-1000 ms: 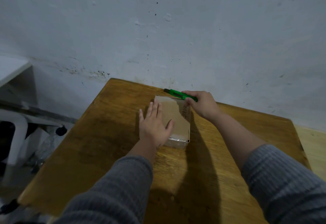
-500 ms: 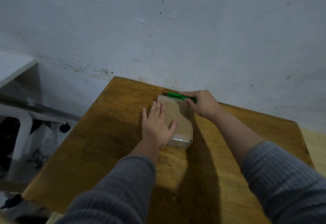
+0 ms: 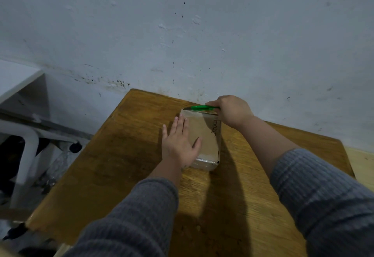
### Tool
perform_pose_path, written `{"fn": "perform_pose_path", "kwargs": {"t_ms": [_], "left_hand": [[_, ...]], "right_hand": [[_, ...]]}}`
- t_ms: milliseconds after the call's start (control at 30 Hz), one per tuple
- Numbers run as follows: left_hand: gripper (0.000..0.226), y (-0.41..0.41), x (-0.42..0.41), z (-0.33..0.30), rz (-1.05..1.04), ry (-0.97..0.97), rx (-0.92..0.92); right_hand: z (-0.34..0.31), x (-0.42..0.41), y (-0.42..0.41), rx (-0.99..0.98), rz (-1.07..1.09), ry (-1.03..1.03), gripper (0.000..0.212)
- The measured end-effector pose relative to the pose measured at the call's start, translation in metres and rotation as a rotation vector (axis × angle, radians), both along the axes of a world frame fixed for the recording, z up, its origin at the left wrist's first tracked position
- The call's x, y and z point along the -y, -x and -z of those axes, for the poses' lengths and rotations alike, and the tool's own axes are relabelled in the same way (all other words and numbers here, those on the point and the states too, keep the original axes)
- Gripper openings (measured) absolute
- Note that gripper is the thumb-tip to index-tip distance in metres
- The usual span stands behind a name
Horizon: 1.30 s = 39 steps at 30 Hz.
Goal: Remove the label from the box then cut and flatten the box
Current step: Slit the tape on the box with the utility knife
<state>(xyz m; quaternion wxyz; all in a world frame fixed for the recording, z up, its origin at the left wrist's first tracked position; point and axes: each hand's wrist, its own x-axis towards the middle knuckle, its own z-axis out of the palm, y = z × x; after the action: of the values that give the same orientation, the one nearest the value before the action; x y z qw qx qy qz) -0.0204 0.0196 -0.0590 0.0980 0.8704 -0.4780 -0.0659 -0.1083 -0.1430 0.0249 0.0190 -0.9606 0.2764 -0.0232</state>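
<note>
Ahead of you a pale, scuffed wall (image 3: 202, 34) with dark specks meets the far edge of a worn wooden table (image 3: 125, 155). White furniture (image 3: 26, 141) stands off to your left. Your box (image 3: 206, 135) lies flat near the table's far edge, tape glinting on its near end. Dark handwriting runs along its right edge, too small to read. Your left hand (image 3: 180, 145) lies open, fingers spread, pressing on the box's left side. Your right hand (image 3: 232, 111) is closed around a green cutter (image 3: 202, 107), held along the box's far edge.
</note>
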Motion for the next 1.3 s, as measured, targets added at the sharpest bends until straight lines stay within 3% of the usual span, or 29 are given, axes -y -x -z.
{"fn": "perform_pose_path", "kwargs": {"t_ms": [233,667,1000,1167,1300], "left_hand": [[0.079,0.002,0.000,-0.002,-0.011,-0.020,0.006],[0.080,0.001,0.000,-0.003,0.000,-0.048,0.003],[0.079,0.000,0.000,-0.004,-0.001,-0.042,-0.020],[0.079,0.000,-0.001,-0.004,0.004,-0.004,-0.050],[0.085,-0.008,-0.002,-0.007,0.055,0.056,-0.281]], "right_hand": [[0.009,-0.001,0.011,-0.059,-0.004,0.201,0.045],[0.009,0.009,0.060,-0.040,0.115,0.242,0.045],[0.020,0.008,0.083,0.059,0.225,0.132,0.039],[0.018,-0.006,0.085,0.240,0.335,-0.038,0.037],[0.017,-0.034,0.088,0.282,0.452,-0.202,0.035]]}}
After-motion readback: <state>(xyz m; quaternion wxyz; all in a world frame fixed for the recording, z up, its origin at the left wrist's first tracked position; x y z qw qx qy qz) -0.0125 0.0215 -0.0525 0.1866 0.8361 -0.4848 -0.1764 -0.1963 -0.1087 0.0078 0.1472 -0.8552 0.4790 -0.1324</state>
